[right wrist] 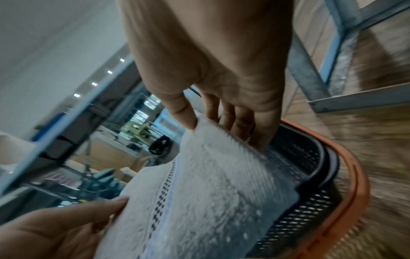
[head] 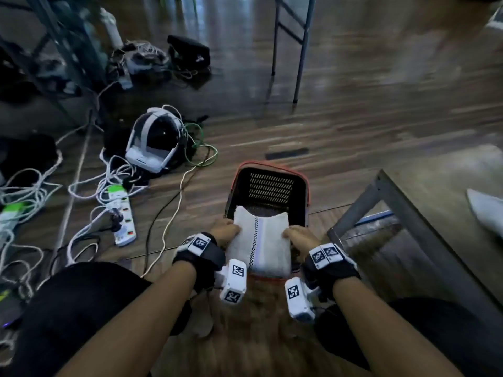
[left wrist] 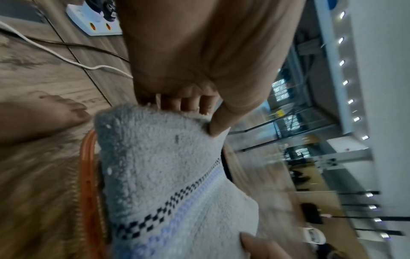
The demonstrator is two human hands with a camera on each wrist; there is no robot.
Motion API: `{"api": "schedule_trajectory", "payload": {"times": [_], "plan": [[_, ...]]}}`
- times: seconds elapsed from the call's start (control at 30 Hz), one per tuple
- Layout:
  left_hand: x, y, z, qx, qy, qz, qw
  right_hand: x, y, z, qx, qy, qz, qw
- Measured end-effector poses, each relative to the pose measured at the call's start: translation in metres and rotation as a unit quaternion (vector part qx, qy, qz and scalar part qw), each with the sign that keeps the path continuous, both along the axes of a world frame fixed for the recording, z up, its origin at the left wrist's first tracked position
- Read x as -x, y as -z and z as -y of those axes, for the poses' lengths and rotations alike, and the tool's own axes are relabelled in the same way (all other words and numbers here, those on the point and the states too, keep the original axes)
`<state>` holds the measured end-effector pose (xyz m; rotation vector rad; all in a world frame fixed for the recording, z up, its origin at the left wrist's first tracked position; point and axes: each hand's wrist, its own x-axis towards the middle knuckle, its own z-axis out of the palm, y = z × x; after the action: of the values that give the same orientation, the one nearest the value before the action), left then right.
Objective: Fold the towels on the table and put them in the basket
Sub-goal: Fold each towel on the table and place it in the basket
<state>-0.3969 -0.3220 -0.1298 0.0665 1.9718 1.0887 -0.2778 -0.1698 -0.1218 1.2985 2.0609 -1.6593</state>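
Note:
A folded white towel (head: 260, 242) with a checkered black and blue stripe hangs over the mouth of a black basket (head: 272, 186) with an orange rim, which stands on the floor. My left hand (head: 226, 231) grips the towel's left edge, thumb on top and fingers beneath. My right hand (head: 295, 236) pinches the right edge the same way. In the left wrist view the left hand (left wrist: 188, 108) holds the towel (left wrist: 168, 175) above the orange rim (left wrist: 87, 175). In the right wrist view the right hand (right wrist: 213, 112) holds the towel (right wrist: 206, 184) over the basket (right wrist: 310, 175).
A metal table (head: 424, 219) stands at right with another white towel (head: 487, 210) on it. On the wooden floor at left lie a headset (head: 155, 142), power strips (head: 122, 213) and tangled cables. My knees frame the bottom of the head view.

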Motion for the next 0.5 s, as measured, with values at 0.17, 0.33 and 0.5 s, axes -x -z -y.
{"api": "schedule_trajectory", "payload": {"times": [0.17, 0.33, 0.5], "plan": [[0.047, 0.068, -0.048, 0.088, 0.042, -0.028, 0.995, 0.049, 0.067, -0.039, -0.005, 0.001, 0.045, 0.999], [0.092, 0.133, -0.099, 0.135, 0.052, -0.032, 0.989, 0.100, 0.143, -0.078, -0.022, 0.021, 0.078, 0.997], [0.117, 0.202, -0.148, 0.132, 0.018, -0.018, 0.991, 0.134, 0.209, -0.109, -0.030, 0.086, 0.090, 0.992]]}}
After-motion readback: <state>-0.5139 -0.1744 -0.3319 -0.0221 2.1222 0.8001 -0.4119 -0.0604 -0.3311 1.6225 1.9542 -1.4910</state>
